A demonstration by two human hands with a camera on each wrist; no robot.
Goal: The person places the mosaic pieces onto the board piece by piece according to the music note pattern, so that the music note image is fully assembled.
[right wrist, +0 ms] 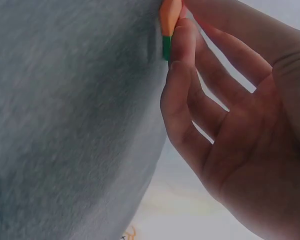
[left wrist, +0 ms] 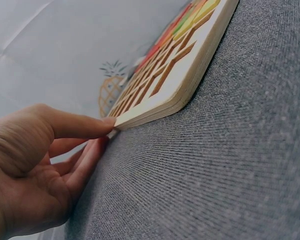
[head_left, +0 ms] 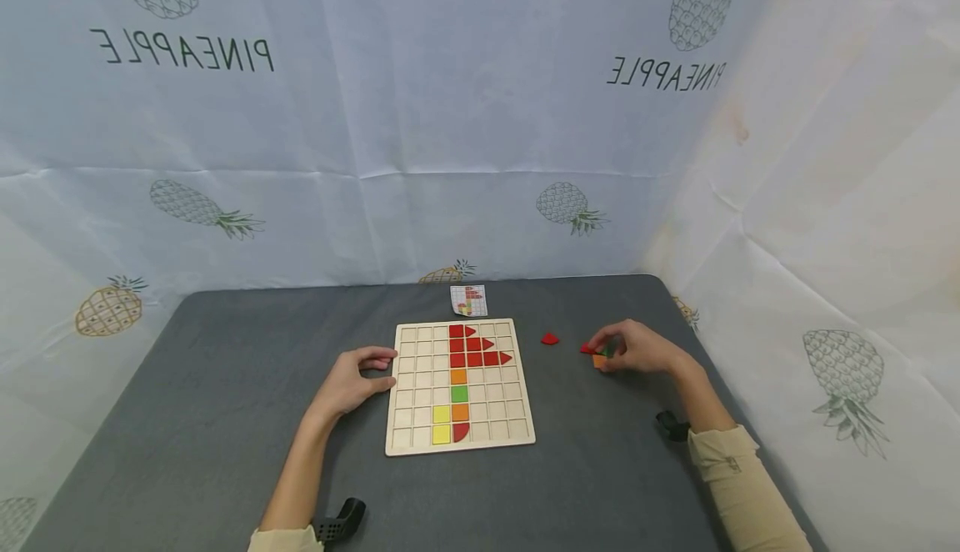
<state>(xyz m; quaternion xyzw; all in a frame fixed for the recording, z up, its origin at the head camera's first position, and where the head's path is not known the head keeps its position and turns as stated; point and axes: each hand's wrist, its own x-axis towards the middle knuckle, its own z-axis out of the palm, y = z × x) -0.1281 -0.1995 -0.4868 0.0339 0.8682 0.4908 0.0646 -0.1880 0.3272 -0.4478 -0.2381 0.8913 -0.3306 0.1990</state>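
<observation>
A wooden grid board (head_left: 420, 450) lies on the table, with red, orange, green and yellow pieces in some cells. My left hand (head_left: 351, 381) is at its left edge, thumb and fingers apart and touching the rim. In the left wrist view the thumb tip meets the wooden board (left wrist: 180, 95) at its side. At the right, my right hand (head_left: 637, 347) has bent fingers at a small group of pieces: a red piece (head_left: 586, 348), an orange piece (head_left: 599, 361) and a green one, partly covered. In the right wrist view an orange piece (right wrist: 170, 17) touches the fingertips; whether one is pinched is unclear.
A lone red piece (head_left: 550, 338) lies between the board and my right hand. Behind the board is a small pattern card (head_left: 468, 301) showing a coloured grid. The dark grey table (head_left: 225, 385) backs onto a hanging pineapple-print cloth (head_left: 420, 235).
</observation>
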